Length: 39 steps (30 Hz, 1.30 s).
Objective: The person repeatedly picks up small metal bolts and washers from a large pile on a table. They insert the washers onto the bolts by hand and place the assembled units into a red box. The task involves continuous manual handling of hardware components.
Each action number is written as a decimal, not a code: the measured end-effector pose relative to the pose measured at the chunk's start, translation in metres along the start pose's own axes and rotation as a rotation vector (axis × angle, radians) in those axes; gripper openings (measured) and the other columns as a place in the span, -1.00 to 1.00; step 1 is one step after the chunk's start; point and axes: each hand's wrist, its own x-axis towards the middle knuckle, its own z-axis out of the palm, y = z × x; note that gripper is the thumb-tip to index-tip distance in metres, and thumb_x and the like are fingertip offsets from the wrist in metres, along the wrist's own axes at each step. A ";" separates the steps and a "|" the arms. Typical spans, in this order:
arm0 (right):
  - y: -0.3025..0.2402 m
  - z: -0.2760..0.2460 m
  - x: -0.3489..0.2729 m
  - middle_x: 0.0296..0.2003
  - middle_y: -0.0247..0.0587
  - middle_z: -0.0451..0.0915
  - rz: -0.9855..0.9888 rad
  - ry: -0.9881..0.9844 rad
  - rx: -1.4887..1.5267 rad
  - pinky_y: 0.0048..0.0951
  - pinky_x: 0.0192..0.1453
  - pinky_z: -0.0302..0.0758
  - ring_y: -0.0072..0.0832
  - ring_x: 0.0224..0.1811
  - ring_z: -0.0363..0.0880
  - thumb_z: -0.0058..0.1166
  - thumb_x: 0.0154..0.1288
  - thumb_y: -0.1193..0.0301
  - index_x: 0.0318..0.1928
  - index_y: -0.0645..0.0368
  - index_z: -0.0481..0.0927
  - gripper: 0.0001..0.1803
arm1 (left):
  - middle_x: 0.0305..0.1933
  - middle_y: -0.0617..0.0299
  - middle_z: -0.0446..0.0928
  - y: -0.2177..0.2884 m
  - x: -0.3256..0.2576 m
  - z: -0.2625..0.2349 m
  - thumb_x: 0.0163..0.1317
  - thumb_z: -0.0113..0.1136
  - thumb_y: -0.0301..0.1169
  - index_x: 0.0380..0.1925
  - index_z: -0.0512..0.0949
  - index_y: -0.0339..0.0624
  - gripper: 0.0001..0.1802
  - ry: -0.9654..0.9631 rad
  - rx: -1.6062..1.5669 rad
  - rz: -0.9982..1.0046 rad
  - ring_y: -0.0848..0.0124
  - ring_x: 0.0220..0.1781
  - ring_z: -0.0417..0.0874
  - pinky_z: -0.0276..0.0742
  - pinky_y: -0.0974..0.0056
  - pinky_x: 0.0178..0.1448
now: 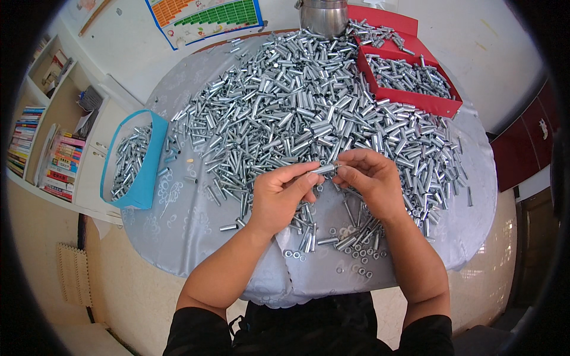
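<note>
My left hand [278, 194] is closed, its thumb and fingers pinching a shiny expansion bolt sleeve [323, 169] that lies nearly level. At the sleeve's right end, my right hand [375, 183] is closed too, fingertips pressed together around a small metal part mostly hidden by them. Both hands hover over the near side of a large heap of silver bolts and sleeves [285, 110]. Below and between the forearms lie loose nuts and washers [363, 253], beside more bolts [350, 240].
An oval table with a grey patterned cloth [160, 237] bears the heap. A blue bin [142, 193] of metal parts stands at left, a red box [415, 104] of bolts at back right. A steel pot [323, 18] is at the back, a bookshelf [80, 113] far left.
</note>
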 end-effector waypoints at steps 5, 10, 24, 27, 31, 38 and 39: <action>0.002 -0.006 0.002 -0.37 -0.30 0.65 0.016 -0.056 -0.006 -0.57 -0.23 0.49 -0.61 -0.36 0.56 0.20 0.27 0.53 -0.09 0.32 0.64 -0.79 | -0.23 0.11 0.71 0.004 0.001 -0.001 0.32 0.20 -0.48 -0.01 0.61 -0.34 -0.73 -0.043 -0.016 -0.010 0.57 -0.44 0.63 0.56 0.50 -0.34; -0.004 -0.002 0.002 -0.36 -0.33 0.64 0.075 -0.050 0.090 -0.58 -0.23 0.47 -0.63 -0.34 0.55 0.26 0.26 0.45 -0.18 0.29 0.68 -0.82 | -0.19 0.05 0.69 0.003 0.003 -0.002 0.31 0.16 -0.54 0.01 0.59 -0.35 -0.72 -0.043 -0.079 -0.034 0.52 -0.47 0.62 0.58 0.45 -0.34; 0.019 0.015 -0.002 -0.40 -0.24 0.52 -0.522 -0.120 -1.308 -0.25 -0.08 0.44 -0.25 -0.23 0.51 0.32 -0.01 0.22 -0.48 0.12 0.64 -0.76 | -0.20 0.02 0.68 0.002 0.005 -0.003 0.31 0.17 -0.51 0.01 0.58 -0.38 -0.71 0.115 -0.133 0.009 0.51 -0.47 0.61 0.56 0.45 -0.35; 0.019 0.013 -0.003 -0.40 -0.22 0.52 -0.520 -0.122 -1.272 -0.23 -0.09 0.45 -0.23 -0.23 0.53 0.31 0.01 0.26 -0.44 0.13 0.65 -0.79 | -0.20 0.02 0.69 0.000 0.005 -0.003 0.31 0.18 -0.51 0.00 0.58 -0.39 -0.71 0.102 -0.119 0.011 0.51 -0.46 0.61 0.56 0.45 -0.34; 0.009 0.006 -0.004 -0.42 -0.22 0.60 -0.444 -0.022 -1.002 -0.29 -0.20 0.51 -0.28 -0.32 0.59 0.28 0.09 0.41 -0.34 0.20 0.66 -0.85 | -0.21 0.04 0.69 0.002 0.004 -0.003 0.31 0.18 -0.51 -0.01 0.59 -0.38 -0.72 0.082 -0.083 0.012 0.51 -0.46 0.62 0.56 0.46 -0.34; -0.001 -0.003 0.001 -0.38 -0.38 0.65 0.004 0.078 -0.132 -0.62 -0.30 0.43 -0.71 -0.40 0.49 0.23 0.28 0.45 -0.15 0.31 0.66 -0.81 | -0.22 0.06 0.69 0.002 0.003 -0.002 0.31 0.17 -0.51 -0.01 0.60 -0.35 -0.73 0.037 -0.075 0.000 0.52 -0.46 0.62 0.56 0.47 -0.33; -0.001 -0.003 0.001 -0.37 -0.37 0.65 0.028 0.071 -0.099 -0.63 -0.29 0.42 -0.70 -0.40 0.49 0.22 0.28 0.46 -0.14 0.31 0.66 -0.80 | -0.22 0.06 0.69 0.002 0.003 -0.002 0.31 0.17 -0.51 -0.01 0.60 -0.34 -0.73 0.035 -0.073 0.004 0.53 -0.46 0.62 0.56 0.47 -0.33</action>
